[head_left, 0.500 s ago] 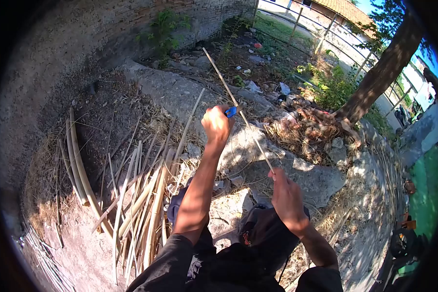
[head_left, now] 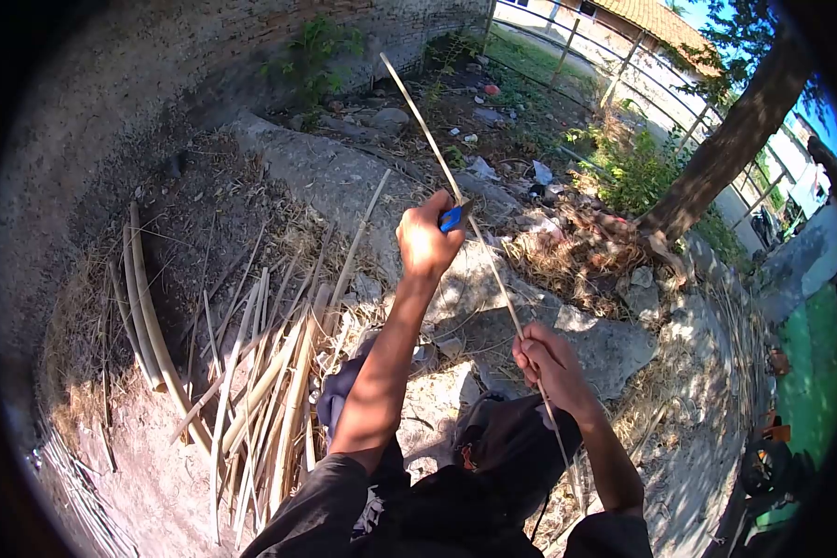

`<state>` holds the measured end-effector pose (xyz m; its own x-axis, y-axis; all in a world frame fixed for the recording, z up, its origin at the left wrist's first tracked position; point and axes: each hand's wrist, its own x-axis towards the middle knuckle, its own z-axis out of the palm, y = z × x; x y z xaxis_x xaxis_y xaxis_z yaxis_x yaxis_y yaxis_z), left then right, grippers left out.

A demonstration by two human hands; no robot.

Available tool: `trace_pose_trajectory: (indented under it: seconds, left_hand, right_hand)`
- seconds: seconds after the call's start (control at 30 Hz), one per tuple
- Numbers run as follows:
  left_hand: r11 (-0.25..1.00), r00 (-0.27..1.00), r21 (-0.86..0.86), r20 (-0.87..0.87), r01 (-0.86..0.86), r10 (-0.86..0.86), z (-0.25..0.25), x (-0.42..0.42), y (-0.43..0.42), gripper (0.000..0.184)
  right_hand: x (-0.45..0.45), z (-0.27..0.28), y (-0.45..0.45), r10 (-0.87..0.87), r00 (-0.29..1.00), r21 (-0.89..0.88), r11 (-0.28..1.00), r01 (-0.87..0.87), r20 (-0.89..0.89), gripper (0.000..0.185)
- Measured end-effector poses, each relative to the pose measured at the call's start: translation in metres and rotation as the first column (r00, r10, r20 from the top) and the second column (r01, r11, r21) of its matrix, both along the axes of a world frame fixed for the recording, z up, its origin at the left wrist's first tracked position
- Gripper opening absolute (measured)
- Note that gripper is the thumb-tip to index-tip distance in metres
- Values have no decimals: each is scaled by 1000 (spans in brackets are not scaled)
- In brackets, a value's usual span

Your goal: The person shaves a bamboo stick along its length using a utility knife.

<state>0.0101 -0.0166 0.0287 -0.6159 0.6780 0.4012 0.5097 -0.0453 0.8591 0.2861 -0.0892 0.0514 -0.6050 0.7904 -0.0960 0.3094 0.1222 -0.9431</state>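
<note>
My left hand (head_left: 428, 237) is closed around a knife with a blue handle (head_left: 450, 219); its short blade lies against a long, thin bamboo strip (head_left: 496, 270). Slanting across the view, the strip runs from its far tip near the wall down past my right hand. My right hand (head_left: 551, 365) pinches the strip lower down, and the near end trails beside my right forearm over my dark trousers. Left of my left forearm lies a pile of split bamboo pieces (head_left: 293, 400) on the ground.
Thicker curved bamboo poles (head_left: 149, 307) lie at the left. A stone slab (head_left: 316, 177) crosses in front, with a heap of dry fibres (head_left: 586, 256) beyond it. A tree trunk (head_left: 739, 139) leans at the right, near a fence. More thin strips (head_left: 84, 493) lie bottom left.
The strip's far tip reaches higher, and a length of it now shows below my right hand. My right hand has turned on the strip; my left hand with the knife shifted slightly right.
</note>
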Motion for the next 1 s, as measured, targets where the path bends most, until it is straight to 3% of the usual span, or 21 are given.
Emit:
trace_pose_trajectory:
  seconds: [0.07,0.13,0.2,0.4,0.47,0.7,0.87,1.0]
  left_hand:
    - [985,991,170,-134,17,6,-3,4,0,29]
    - [976,984,213,-180,45,-6,-6,5,-3,25]
    - [986,967,153,-253,63,-23,-7,8,-6,19]
    - [993,982,120,-187,7,15,-4,14,-10,9]
    - [990,992,143,-126,-2,21,-7,12,-7,8]
    - [984,996,176,-84,6,9,0,1,-11,9]
    - [987,966,156,-259,30,11,-8,0,-8,12]
    - [995,962,87,-272,43,-18,-7,2,-8,13]
  right_hand:
    - [0,-10,9,64,983,-169,981,-93,-173,25]
    - [-10,20,5,64,988,-220,971,-94,-138,27]
    - [-19,33,6,65,993,-268,959,-91,-103,31]
    - [-32,12,17,61,988,37,998,-57,-139,37]
    - [-32,13,19,80,995,122,990,-72,-62,39]
    - [-29,15,13,50,988,119,992,-32,-149,37]
    - [-31,15,16,-40,981,154,986,70,-191,30]
    - [-44,28,15,-70,971,179,977,112,-229,25]
